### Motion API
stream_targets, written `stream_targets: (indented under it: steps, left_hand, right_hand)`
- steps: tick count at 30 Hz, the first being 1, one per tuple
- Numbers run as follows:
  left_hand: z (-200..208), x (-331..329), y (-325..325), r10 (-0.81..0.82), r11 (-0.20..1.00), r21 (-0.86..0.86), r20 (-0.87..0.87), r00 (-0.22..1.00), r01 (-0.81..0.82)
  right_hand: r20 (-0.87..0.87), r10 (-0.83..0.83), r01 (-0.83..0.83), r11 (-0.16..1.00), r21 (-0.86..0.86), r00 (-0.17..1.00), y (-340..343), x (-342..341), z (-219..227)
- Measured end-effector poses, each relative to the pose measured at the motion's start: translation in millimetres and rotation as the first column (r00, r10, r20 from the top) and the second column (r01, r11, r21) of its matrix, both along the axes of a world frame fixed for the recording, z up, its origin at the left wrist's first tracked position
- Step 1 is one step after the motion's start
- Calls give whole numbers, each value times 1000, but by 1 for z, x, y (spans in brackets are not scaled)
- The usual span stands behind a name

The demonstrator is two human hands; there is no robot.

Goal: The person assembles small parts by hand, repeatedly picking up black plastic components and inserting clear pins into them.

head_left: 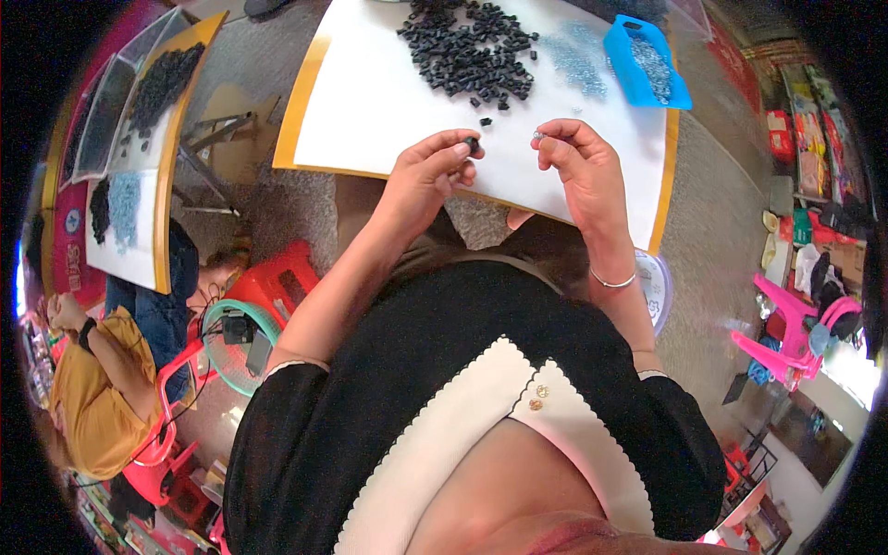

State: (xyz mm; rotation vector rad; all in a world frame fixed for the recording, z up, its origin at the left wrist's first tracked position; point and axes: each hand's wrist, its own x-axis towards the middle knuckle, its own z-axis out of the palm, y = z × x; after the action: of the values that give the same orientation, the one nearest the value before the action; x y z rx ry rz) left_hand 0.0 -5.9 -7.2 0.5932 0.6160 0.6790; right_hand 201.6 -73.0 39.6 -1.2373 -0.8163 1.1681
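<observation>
Above the near edge of a white table [361, 92] with yellow-brown edging, both my hands are raised. Between the fingertips of my left hand [430, 176] is a small black plastic piece [473, 145]. My right hand [583, 166] pinches a tiny silvery metal piece [537, 136], too small to name exactly. The two pieces are apart. A heap of similar black pieces [467, 51] lies beyond my hands, with one loose black piece [486, 121] nearer. Small silvery pieces [575, 60] are spread at the right, beside a blue tray [680, 95] holding more of them.
At left stands another table [165, 250] with black and silvery heaps and a clear bin [109, 116]. A person in a yellow top [102, 398] sits there. A green basket [215, 365] and red stool [277, 277] are left of me; a pink stool [786, 333] is at right.
</observation>
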Motion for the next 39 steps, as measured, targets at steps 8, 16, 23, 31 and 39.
stream_targets:
  steps: [8,16,23,31,39]
  left_hand:
    - [11,-1,-3,7,999,-32,148,989,-3]
    - [12,0,-8,-28,999,27,74,997,26]
    - [16,2,-12,129,961,266,-200,971,-73]
    - [17,4,-15,140,935,352,-232,963,-51]
    - [21,2,-14,196,908,415,-314,929,-51]
  right_hand:
    - [97,0,-1,1000,19,995,2,-28,5]
    - [212,31,-24,999,-39,977,4,-49,0]
    - [207,37,-33,999,-25,978,2,-56,2]
    - [197,7,-9,1000,7,980,4,-57,-2]
    - [214,17,-23,999,24,977,5,-59,-3]
